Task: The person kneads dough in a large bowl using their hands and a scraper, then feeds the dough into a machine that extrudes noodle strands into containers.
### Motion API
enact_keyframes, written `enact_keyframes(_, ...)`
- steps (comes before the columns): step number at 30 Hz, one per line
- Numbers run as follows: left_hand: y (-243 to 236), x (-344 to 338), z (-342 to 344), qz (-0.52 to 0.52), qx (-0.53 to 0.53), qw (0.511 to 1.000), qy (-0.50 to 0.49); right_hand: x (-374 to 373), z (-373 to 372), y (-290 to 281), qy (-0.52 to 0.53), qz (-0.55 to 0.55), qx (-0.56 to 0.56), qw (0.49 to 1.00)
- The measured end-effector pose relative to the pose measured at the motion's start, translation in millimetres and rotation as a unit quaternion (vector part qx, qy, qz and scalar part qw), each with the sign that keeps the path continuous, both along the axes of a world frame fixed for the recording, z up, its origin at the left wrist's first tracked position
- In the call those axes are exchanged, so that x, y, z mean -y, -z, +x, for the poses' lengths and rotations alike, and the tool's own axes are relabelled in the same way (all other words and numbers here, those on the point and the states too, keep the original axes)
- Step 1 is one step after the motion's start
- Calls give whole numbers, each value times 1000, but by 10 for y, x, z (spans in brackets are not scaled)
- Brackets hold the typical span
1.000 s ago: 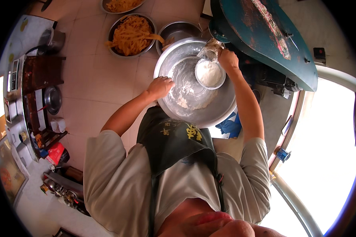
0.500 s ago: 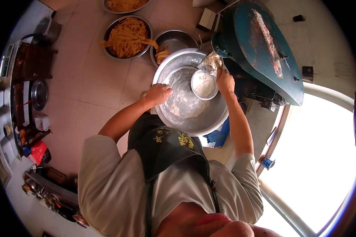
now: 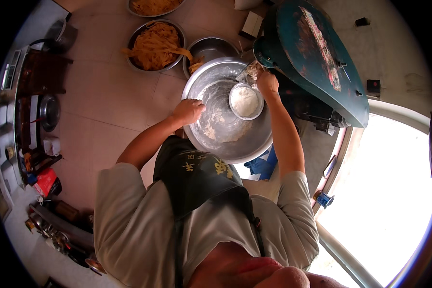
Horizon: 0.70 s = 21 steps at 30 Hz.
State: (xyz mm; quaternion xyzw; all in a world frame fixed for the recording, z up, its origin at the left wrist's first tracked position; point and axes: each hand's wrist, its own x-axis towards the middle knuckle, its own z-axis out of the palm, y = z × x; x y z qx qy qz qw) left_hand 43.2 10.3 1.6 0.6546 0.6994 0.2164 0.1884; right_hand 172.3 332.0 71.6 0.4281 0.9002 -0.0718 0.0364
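Note:
A large metal basin (image 3: 254, 137), dusted with flour inside, is in front of my body. My left hand (image 3: 189, 111) is curled over the basin's left rim, its fingers on the inside wall. Within the basin, toward the right, sits a small round bowl of white flour (image 3: 246, 102). My right hand (image 3: 268, 82) is closed at the basin's upper right edge, just above that bowl. Beside its fingers is a pale, crumbly, partly see-through piece (image 3: 247, 74), under the machine's front end. What the right fingers grip is hidden.
A green machine (image 3: 307, 48) stands at the right. Beyond the basin are a bowl of orange noodle strips (image 3: 157, 44), another such bowl (image 3: 154, 6) farther off, and a dark metal basin (image 3: 215, 48) holding a few strips. Shelving with pots (image 3: 43, 72) lines the left.
Both hands and the large basin have shifted slightly left. My right hand has also moved a little farther from my body, up toward the machine's front end.

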Motion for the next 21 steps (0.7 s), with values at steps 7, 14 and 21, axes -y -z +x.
enact_keyframes(7,136,5,14,8,-23,1000,-11,180,36,-44,-5,-5,-11,1000)
enact_keyframes(14,218,50,-41,17,-33,998,-42,401,148,-194,-2,-41,-60,997)
enact_keyframes(21,35,70,-161,-10,87,994,58,175,-86,-155,24,15,-16,999)
